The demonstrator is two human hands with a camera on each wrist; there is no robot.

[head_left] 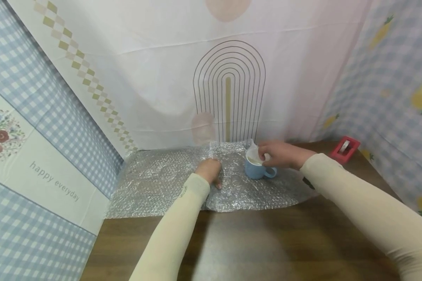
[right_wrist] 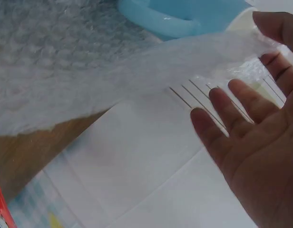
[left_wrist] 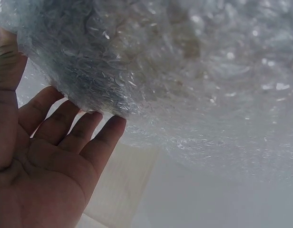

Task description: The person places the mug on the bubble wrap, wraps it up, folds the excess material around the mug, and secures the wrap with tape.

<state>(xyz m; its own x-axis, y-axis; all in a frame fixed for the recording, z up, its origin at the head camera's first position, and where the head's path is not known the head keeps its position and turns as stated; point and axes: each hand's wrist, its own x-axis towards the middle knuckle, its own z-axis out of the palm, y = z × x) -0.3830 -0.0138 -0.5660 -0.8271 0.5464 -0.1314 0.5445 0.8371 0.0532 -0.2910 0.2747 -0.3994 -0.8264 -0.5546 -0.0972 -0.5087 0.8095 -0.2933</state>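
A light blue mug (head_left: pixel 254 171) stands upright on a sheet of bubble wrap (head_left: pixel 154 183), its handle pointing right. My right hand (head_left: pixel 279 153) is at the mug's rim. In the right wrist view, the thumb and index finger of that hand (right_wrist: pixel 260 156) pinch a raised edge of the bubble wrap (right_wrist: pixel 151 71), with the other fingers spread; part of the mug (right_wrist: pixel 184 16) shows beyond it. Left of the mug, my left hand (head_left: pixel 210 171) rests on the wrap. Its fingertips (left_wrist: pixel 119 124) touch the wrap (left_wrist: pixel 208 95) in the left wrist view, fingers only slightly bent.
A red tape dispenser (head_left: pixel 344 150) lies at the back right of the brown wooden table (head_left: pixel 260 242). Behind the table hangs a patterned cloth (head_left: pixel 154 78), and checked cloths flank it on the left (head_left: pixel 49 78) and right (head_left: pixel 390 128).
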